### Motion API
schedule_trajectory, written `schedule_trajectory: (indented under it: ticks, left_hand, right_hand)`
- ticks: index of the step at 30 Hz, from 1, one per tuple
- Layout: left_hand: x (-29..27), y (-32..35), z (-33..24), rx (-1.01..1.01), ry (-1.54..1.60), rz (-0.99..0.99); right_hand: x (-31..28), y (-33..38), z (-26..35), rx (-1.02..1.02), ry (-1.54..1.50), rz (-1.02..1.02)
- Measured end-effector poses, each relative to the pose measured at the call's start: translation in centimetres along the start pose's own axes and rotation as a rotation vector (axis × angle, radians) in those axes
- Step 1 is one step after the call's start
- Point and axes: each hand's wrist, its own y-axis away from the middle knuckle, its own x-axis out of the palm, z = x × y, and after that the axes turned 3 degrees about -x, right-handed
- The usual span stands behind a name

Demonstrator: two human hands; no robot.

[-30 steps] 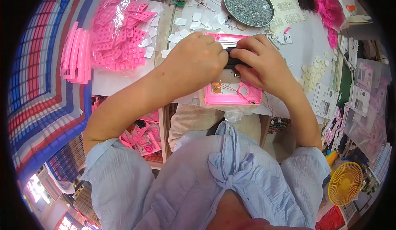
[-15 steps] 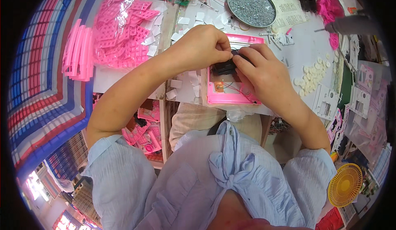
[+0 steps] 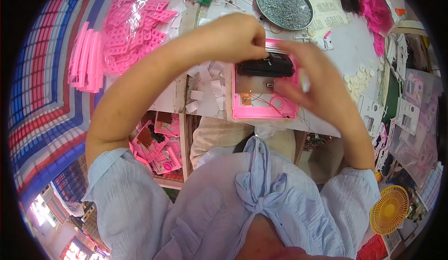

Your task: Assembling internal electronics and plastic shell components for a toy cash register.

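A pink plastic housing (image 3: 265,113) lies in front of me on the table. Across its upper part sits a black, elongated part (image 3: 266,66); below it are a brown circuit board (image 3: 252,83) and thin red wires. My left hand (image 3: 240,38) is over the housing's upper left, fingers curled together at the black part's top edge; anything pinched in them is hidden. At the housing's right side, my right hand (image 3: 315,73) is smeared by motion. Its thumb and fingers are spread apart, with nothing visible between them.
A round metal tray of small screws (image 3: 285,8) stands beyond the housing. A clear bag of pink keypad-like parts (image 3: 135,31) and pink strips (image 3: 87,61) are at left. White round pieces (image 3: 357,85) are scattered at right. A yellow basket (image 3: 389,209) is lower right.
My hands have moved apart: the right one has come away from the black part toward the right, while the left has shifted slightly up. More of the black part and circuit board shows.
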Motion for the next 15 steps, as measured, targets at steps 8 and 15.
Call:
schedule_trajectory:
  ticks: [8, 15]
  left_hand:
    - [3.1, -11.4, 3.9, 0.256, -0.579, -0.660]
    - [2.5, -11.2, 3.1, 0.322, -0.613, -0.595]
  right_hand:
    - [-8.8, -8.6, -10.3, -0.063, -0.383, -1.216]
    - [-11.1, -8.4, -11.7, 0.066, -0.574, -0.680]
